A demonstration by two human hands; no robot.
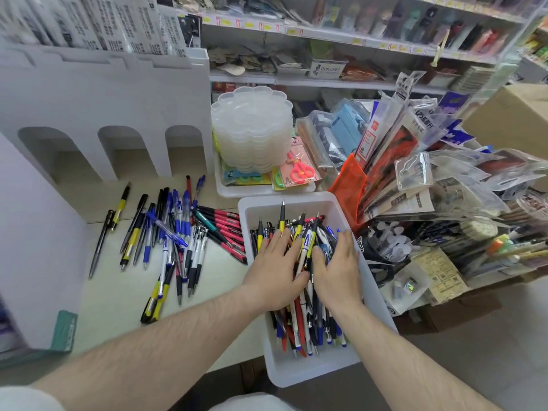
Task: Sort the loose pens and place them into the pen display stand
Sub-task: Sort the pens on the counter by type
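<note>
Both hands are down in a white plastic bin (299,370) of mixed pens at a stationery shop counter, fingers spread and laid flat over the jumble rather than closed on any one pen. The left hand (274,269) covers the bin's left half, its fingertips against a yellow-and-black pen (282,218) that sticks up past the far rim; the right hand (338,272) lies just beside it, thumbs nearly meeting over a white-and-yellow pen (305,247). Whether any finger has hooked a barrel underneath cannot be told.

The pens in the bin lie mostly lengthwise, tips toward and away from the person, along the bin's long axis. Across the counter (112,304) to the left, sorted pens (178,232) lie in rough groups: blue-and-white, yellow-and-black, and a pink-and-black pens cluster (229,229) touching the bin's left wall.

The white display stand (103,108), with its arched openings, rises at the far left of the counter, beyond the sorted pens and well apart from the bin. It lies up and left of both hands, so the left hand is the nearer one; a pen lifted from the bin would likely need carrying leftward over the sorted groups. The sorting looks only partly done, with the bin well stocked.

A stack of clear scalloped containers (252,132) and packaged scissors (299,169) sit behind the bin.
</note>
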